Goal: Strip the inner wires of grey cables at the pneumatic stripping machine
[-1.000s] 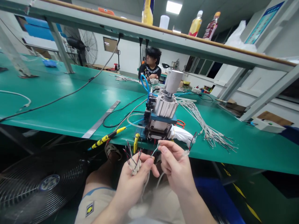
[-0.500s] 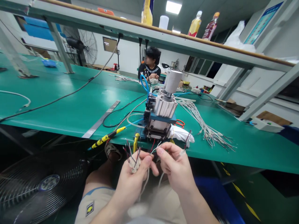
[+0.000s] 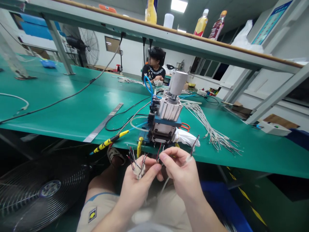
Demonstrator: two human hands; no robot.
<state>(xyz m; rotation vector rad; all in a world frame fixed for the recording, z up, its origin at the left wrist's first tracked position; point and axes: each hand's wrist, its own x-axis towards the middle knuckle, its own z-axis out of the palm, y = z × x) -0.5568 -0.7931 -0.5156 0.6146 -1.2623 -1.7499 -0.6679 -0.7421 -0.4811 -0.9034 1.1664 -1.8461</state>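
Note:
My left hand (image 3: 142, 174) is closed around a bunch of off-white cables (image 3: 138, 170), whose thin dark, red and white wire ends fan out above the fingers. Between its thumb and forefinger it also pinches a cable with fine red, black and white wires (image 3: 159, 151). My right hand (image 3: 178, 164) pinches at those same wires, its fingertips touching the left ones. Another cable end with dark wires (image 3: 193, 146) sticks up from behind the right fingers. Just beyond both hands, a pneumatic press machine (image 3: 166, 119) stands at the bench edge.
The green bench (image 3: 62, 112) bears a steel ruler (image 3: 103, 123), a pile of stripped cables (image 3: 214, 133), orange-handled scissors (image 3: 185, 126) and a white plastic bag (image 3: 187, 138). A floor fan (image 3: 48, 190) is at lower left. A person (image 3: 154, 67) sits across the bench beneath a shelf (image 3: 183, 37).
The white wire, slanting to the right before, now stands more upright beside the red one. My right fingertips have moved slightly left, closer to my left thumb.

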